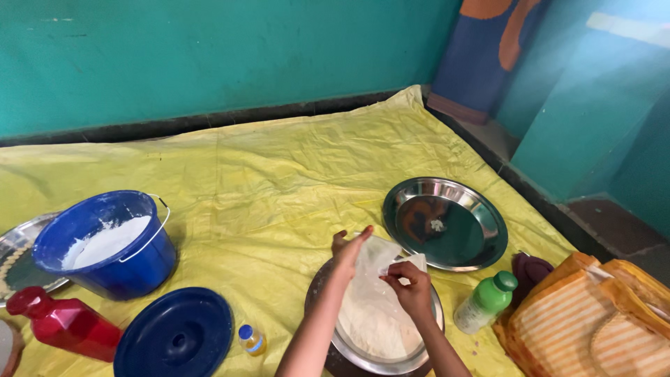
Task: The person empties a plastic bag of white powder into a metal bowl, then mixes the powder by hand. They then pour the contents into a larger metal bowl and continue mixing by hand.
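Here, on a yellow sheet (279, 167), the left hand (347, 253) and right hand (410, 287) both pinch a thin white sheet of dough (373, 279), lifting it above a steel bowl (419, 359) of flour. The lifting looks partly done: its lower end remains in the bowl. An empty steel plate (444, 222) sits just beyond; a blue bucket (105, 244) of flour stands well to the left.

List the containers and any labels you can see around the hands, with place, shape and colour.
Green bottle: right of the hands, round, green cap, pale label.
Small bottle: left of them, yellowish, blue cap.
Red bottle: far left, lying down.
Blue bucket: left, white powder inside; its lid lies flat nearby.
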